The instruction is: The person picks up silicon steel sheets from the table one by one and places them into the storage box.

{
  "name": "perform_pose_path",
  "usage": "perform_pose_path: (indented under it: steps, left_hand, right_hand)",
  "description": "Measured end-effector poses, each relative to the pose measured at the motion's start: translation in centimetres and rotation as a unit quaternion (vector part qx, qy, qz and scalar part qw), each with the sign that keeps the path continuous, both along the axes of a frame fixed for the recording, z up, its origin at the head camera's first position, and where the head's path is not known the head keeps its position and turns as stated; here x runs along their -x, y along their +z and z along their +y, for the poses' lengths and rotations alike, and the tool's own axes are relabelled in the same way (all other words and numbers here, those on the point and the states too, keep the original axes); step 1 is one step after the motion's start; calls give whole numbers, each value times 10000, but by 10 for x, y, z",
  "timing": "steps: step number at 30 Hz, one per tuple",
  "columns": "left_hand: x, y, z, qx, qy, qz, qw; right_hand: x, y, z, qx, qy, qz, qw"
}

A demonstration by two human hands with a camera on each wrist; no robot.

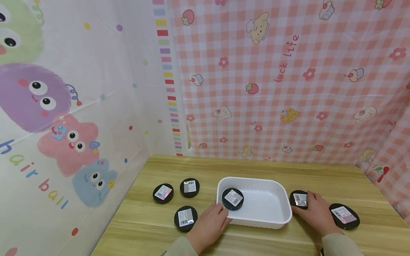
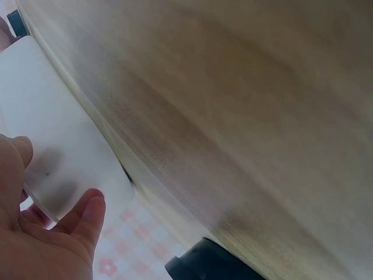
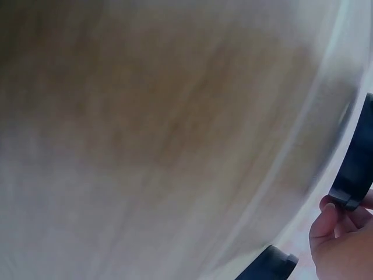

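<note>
A white rectangular tray (image 1: pixel 256 222) stands on the wooden table, with one round black flat container (image 1: pixel 232 199) lying at the left inside it, its white label facing up. My left hand (image 1: pixel 209 224) holds the tray's front left corner; in the left wrist view its thumb and fingers (image 2: pixel 87 219) sit around that white corner. Just right of the tray, my right hand (image 1: pixel 315 213) grips another labelled black container (image 1: pixel 298 200) by its side. The right wrist view shows thumb and fingers (image 3: pixel 326 224) pinching the lower end of this black container (image 3: pixel 356 157).
Left of the tray lie three more black containers, at the far left (image 1: pixel 163 193), behind (image 1: pixel 189 187) and in front (image 1: pixel 185 218). Another black container (image 1: pixel 344 216) lies right of my right hand. A checked pink cloth (image 1: pixel 272 106) hangs behind the table (image 1: pixel 198 165).
</note>
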State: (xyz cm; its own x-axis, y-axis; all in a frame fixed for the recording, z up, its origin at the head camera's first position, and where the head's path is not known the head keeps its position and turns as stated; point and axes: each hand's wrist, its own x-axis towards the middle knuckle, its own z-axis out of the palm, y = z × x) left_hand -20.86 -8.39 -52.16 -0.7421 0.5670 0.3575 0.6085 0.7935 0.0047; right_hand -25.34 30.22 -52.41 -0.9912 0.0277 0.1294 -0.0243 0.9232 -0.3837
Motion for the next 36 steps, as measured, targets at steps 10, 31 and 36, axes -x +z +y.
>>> perform_pose_path:
  steps: [10,31,36]
  left_hand:
    - [3,-3,1,-5,25,-37,10000]
    - [2,-6,-1,-56,-69,176,9998]
    - [2,-4,0,-20,-87,135,9999]
  right_hand:
    - [-2,9,-5,85,-41,-34,9999]
    - [0,7,-7,286,-142,-298,9990]
    - [-2,11,-8,334,-145,-167,9992]
